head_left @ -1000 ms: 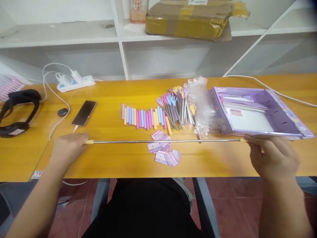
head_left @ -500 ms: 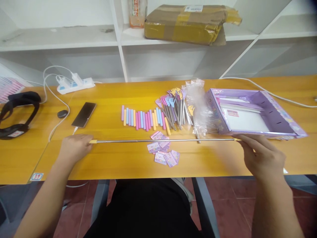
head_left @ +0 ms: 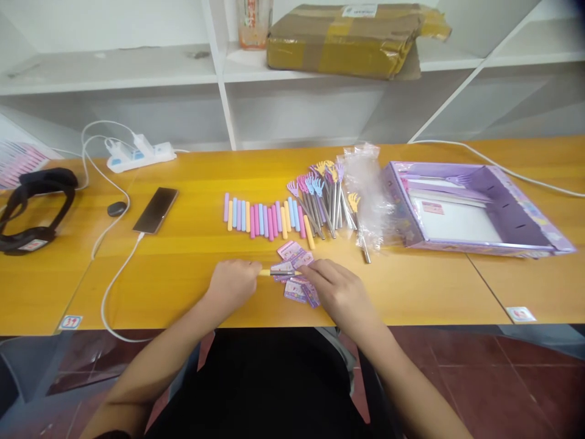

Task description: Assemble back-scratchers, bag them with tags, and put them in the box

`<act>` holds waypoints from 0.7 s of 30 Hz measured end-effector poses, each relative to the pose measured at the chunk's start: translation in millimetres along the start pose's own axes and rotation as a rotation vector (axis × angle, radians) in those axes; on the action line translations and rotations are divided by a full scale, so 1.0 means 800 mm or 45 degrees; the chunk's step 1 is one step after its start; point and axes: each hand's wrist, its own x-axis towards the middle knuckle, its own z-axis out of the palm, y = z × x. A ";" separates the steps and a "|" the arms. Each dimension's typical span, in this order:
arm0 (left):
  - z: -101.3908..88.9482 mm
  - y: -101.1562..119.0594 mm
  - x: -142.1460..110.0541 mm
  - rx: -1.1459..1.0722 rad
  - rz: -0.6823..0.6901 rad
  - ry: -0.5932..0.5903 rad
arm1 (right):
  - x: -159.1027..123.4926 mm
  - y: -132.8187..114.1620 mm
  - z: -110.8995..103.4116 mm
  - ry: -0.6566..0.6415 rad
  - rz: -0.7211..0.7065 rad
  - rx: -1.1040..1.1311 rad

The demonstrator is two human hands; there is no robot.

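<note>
A short telescopic back scratcher (head_left: 281, 273) is held level between my hands, its metal tube collapsed. My left hand (head_left: 234, 284) is closed round its yellow handle end. The fingers of my right hand (head_left: 339, 294) are closed on its other yellow end, which they mostly hide. Small purple printed cards (head_left: 295, 291) lie right under it, partly covered by my right hand. Beyond them is a row of coloured handle sleeves (head_left: 265, 221) in pink, purple, blue and yellow. To the right of that row lies a pile of back scratchers (head_left: 325, 198) with hand-shaped heads.
Clear plastic bags (head_left: 368, 183) lie between the pile and an open purple box (head_left: 484, 248). On the left are a phone (head_left: 156, 210) on a white cable, a black mouse (head_left: 116, 209), a power strip (head_left: 141, 157) and a black head strap (head_left: 39, 235). A taped carton (head_left: 342, 42) stands on the shelf.
My hands have come in from far apart to close together over the cards. Between them the back scratcher has gone from fully stretched out to collapsed.
</note>
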 end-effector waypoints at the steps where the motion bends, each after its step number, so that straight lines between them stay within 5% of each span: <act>1: 0.003 -0.002 -0.003 0.004 -0.005 -0.028 | -0.002 0.003 0.000 -0.018 -0.015 0.013; 16: 0.007 -0.011 -0.019 0.061 0.057 -0.033 | 0.001 0.006 -0.003 -0.051 -0.048 0.113; 19: 0.007 -0.038 -0.023 0.082 0.005 -0.021 | -0.010 0.027 -0.016 -0.043 -0.002 0.125; 21: 0.002 -0.080 -0.033 0.107 -0.070 -0.004 | -0.031 0.060 -0.045 -0.029 0.101 0.168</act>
